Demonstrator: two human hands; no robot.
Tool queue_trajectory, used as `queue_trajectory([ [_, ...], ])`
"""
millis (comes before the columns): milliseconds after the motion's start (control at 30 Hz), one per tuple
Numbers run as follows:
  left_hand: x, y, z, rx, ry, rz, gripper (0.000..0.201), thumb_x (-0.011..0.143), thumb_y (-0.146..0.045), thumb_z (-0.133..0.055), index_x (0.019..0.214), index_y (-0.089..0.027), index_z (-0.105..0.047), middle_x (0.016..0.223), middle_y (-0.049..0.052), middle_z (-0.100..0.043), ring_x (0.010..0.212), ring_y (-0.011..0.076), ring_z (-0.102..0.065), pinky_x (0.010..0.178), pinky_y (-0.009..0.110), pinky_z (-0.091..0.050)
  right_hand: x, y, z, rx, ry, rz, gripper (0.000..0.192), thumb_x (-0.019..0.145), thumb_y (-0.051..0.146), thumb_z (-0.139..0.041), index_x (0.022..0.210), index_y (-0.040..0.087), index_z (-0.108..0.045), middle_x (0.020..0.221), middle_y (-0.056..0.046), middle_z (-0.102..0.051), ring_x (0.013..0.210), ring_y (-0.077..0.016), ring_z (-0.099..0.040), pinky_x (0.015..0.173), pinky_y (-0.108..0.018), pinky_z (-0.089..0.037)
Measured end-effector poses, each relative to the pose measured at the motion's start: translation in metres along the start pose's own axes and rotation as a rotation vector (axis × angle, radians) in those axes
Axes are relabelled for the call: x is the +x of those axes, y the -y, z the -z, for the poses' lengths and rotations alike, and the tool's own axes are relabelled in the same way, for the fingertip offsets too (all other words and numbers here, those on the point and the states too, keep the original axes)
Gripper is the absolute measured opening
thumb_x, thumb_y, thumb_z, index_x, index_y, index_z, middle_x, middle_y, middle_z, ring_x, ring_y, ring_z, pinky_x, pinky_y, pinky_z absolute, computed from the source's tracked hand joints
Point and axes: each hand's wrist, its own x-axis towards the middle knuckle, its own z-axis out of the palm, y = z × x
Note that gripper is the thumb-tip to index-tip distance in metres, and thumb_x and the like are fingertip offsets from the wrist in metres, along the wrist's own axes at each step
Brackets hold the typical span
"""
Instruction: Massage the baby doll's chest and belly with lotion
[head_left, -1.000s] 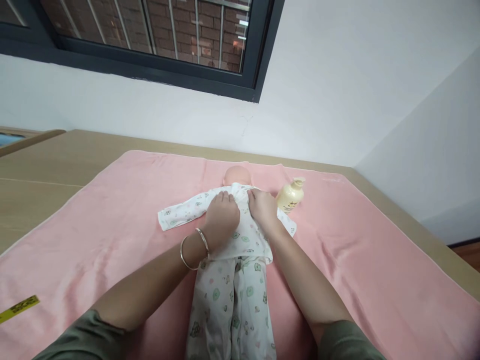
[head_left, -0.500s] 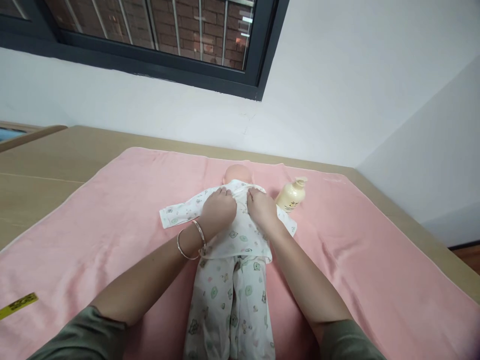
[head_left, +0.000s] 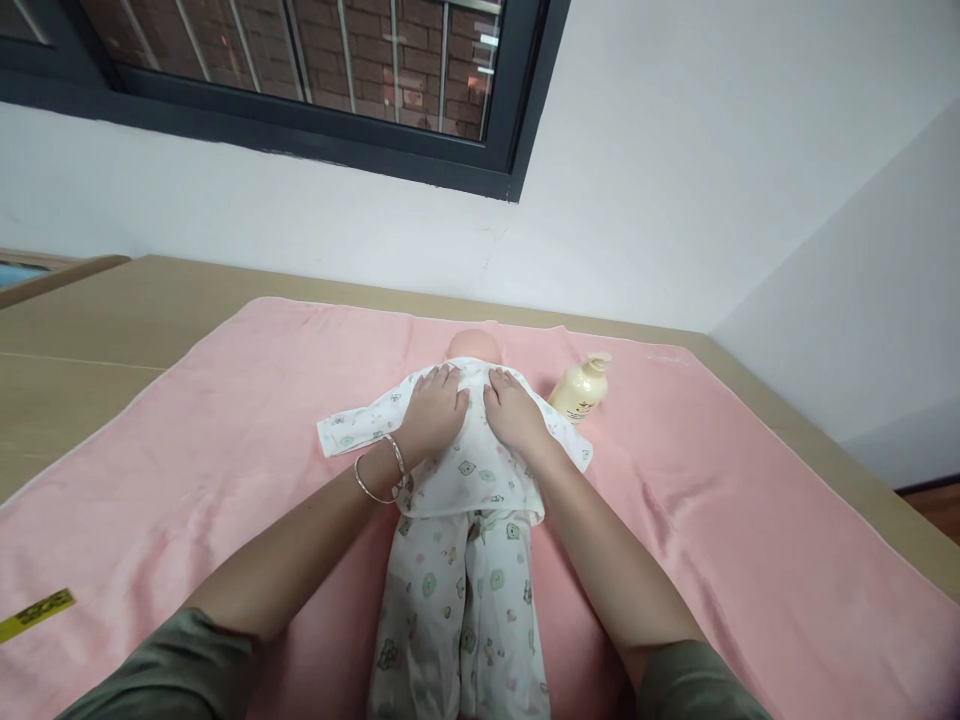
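Both left hand (head_left: 433, 412) and right hand (head_left: 516, 410), grip flat and empty, touch a printed, perhaps cotton shirt (head_left: 484, 475).

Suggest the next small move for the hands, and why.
Probably a light outward stroke over the shirt: the left hand and right hand rest open on its upper part, and its sleeves spread to either side. I'd keep it short, as the pump bottle stands close by.
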Motion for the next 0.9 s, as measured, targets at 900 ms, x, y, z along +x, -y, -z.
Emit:
queue_trajectory([
  [900, -0.015, -0.028, 0.023, 0.012, 0.051, -0.052, 0.042, 0.096, -0.02, -0.039, 0.133, -0.012, -0.057, 0.141, 0.018, -0.06, 0.135, 0.0305, -0.052, 0.109, 0.046, -0.044, -0.004, 0.006, 0.023, -0.057, 0.07, 0.123, 0.038, 0.108, 0.016, -0.031, 0.127, 0.007, -0.062, 0.136, -0.016, -0.061, 0.129, -0.0219, -0.054, 0.11, -0.029, -0.037],
])
